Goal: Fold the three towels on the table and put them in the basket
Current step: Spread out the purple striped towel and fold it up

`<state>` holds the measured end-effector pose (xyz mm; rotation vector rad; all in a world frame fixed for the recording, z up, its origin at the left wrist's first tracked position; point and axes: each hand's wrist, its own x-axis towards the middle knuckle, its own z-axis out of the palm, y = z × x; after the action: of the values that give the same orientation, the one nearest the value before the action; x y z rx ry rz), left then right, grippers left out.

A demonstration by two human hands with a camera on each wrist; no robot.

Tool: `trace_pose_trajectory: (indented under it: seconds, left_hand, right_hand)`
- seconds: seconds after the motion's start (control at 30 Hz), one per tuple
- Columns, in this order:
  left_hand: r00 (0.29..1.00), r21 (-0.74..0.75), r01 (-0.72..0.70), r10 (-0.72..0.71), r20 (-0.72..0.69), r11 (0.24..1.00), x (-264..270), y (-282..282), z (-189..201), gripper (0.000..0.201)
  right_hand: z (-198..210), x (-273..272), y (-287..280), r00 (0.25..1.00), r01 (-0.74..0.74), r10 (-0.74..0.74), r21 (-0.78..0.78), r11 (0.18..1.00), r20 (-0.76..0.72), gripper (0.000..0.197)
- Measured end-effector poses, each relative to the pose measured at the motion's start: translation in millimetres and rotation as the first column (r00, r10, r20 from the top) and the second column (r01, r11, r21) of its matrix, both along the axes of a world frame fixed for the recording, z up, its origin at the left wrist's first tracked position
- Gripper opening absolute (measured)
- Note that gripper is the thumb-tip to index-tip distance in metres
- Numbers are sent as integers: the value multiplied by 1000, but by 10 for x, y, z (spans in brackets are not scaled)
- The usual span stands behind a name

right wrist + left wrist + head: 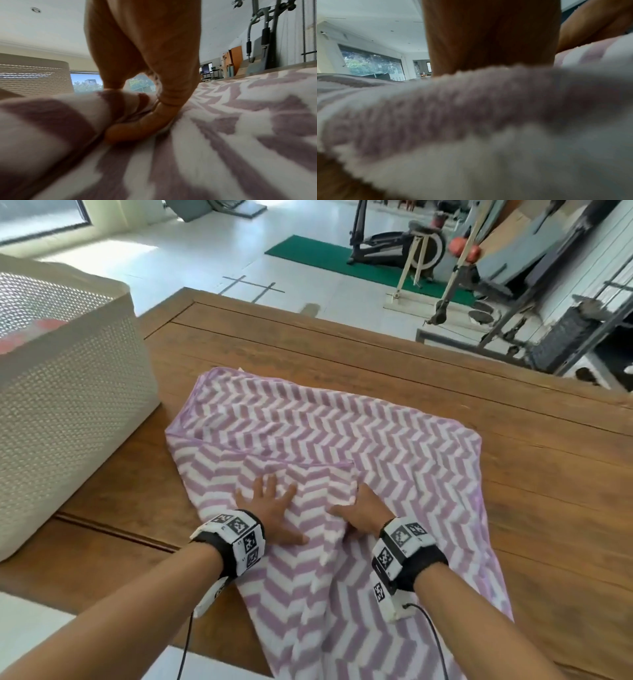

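Note:
A purple and white zigzag towel [342,433] lies spread on the wooden table [513,474], its near end hanging over the front edge. One corner is folded in as a flap near the middle. My left hand [270,503] presses flat on this flap with fingers spread; in the left wrist view only the palm [488,40] and blurred towel [471,121] show. My right hand [361,508] pinches the flap's right edge. In the right wrist view the thumb [137,128] lies under a fold of towel [240,121], with the fingers over it.
A white woven basket [68,405] stands on the table at the left, with something red or pink [30,337] inside; it also shows in the right wrist view [34,75]. Bare table lies beyond and right of the towel. Exercise machines [394,244] stand on the floor behind.

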<state>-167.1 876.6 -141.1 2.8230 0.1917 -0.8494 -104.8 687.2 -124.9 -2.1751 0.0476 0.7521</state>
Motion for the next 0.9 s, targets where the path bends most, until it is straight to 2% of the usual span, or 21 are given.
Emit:
trace_pose_trajectory:
  seconds: [0.1,0.2,0.27,0.33,0.47,0.53,0.6,0.63,0.7,0.73,0.77,0.83,0.9]
  left_hand:
    - [1000,52,4,-5,9,999,3,-33,-44,114]
    - [1000,36,3,-4,18,999,-4,-26,-53,114]
    - [1000,19,1,-1,20,1000,-9,-17,-39,115]
    - [1000,12,14,-14,16,1000,-12,0,-17,115]
    - [999,-5,39,-39,15,999,-53,15,70,110]
    - [992,18,66,-67,105,998,-140,-63,118,102]
    - [958,39,165,-170,233,986,-316,-212,154,89]
    - [933,39,222,-224,281,974,-425,-297,160,83]
    - [909,1,284,-270,319,959,-637,-441,156,77]
    - [912,-25,291,-270,309,956,-717,-484,131,76]
    - [923,-51,282,-257,285,958,-776,-495,100,76]
    - [945,-78,264,-241,223,961,-835,-438,13,78]
    - [940,-51,290,-274,206,956,-842,-361,-50,81]
  right_hand:
    - [19,-186,-2,992,-119,117,-26,993,-54,88]
    - [31,-374,31,974,-217,207,-116,969,-92,119]
    - [68,-542,47,973,-199,182,-115,973,-144,120]
    - [133,-748,24,976,-150,130,-106,983,-173,111]
    - [224,-1208,-29,988,-81,67,-100,992,-138,93]
    - [216,-1418,-17,992,-5,-6,-81,997,-129,81]
    - [195,-1629,16,993,81,-85,-48,996,-88,70]
    - [178,-1724,39,993,110,-112,-41,993,-43,62]
    - [136,-1870,67,992,98,-86,-152,983,88,22]
    - [155,-1932,67,986,105,-72,-228,968,148,12]
    - [144,-1959,47,973,123,-61,-275,954,222,17]
    - [218,-2013,-19,944,175,-57,-346,922,325,15]
    - [309,-2082,-98,918,219,-59,-376,901,392,21]
